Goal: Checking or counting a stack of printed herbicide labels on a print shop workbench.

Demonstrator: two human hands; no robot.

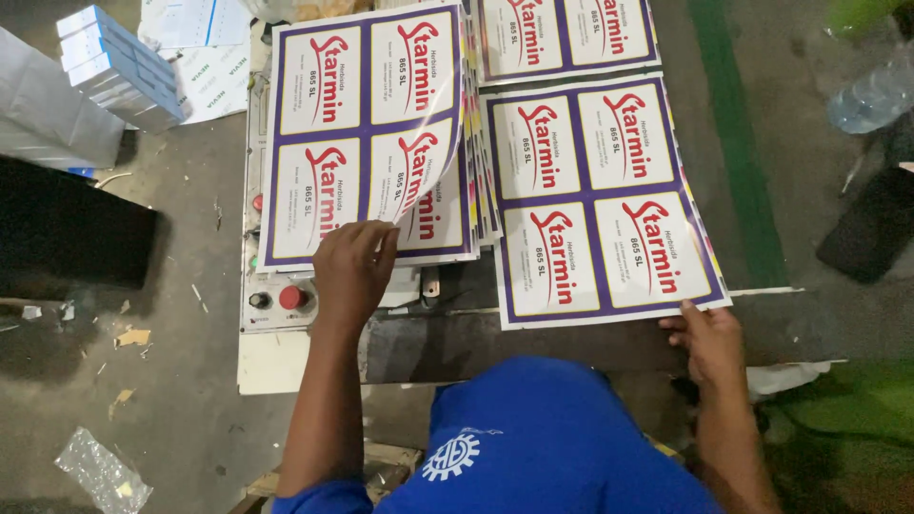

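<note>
Fingers (376, 249) of the left hand (350, 271) are pinched on the lifted label sheet (367, 119); the right hand (709, 343), fingers together, is pressed against a flat sheet (595, 205).

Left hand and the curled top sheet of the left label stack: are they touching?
Touching. The head view shows the left hand with its fingertips on the lifted lower corner of the top sheet, which curls up off the left stack.

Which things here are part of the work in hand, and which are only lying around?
In hand: left hand lifting the curled top sheet off the label-sheet stack; right hand on the edge of the flat label sheet.

Lying about: plastic bottle, stacked small boxes, crumpled plastic wrap, cardboard scraps.
</note>
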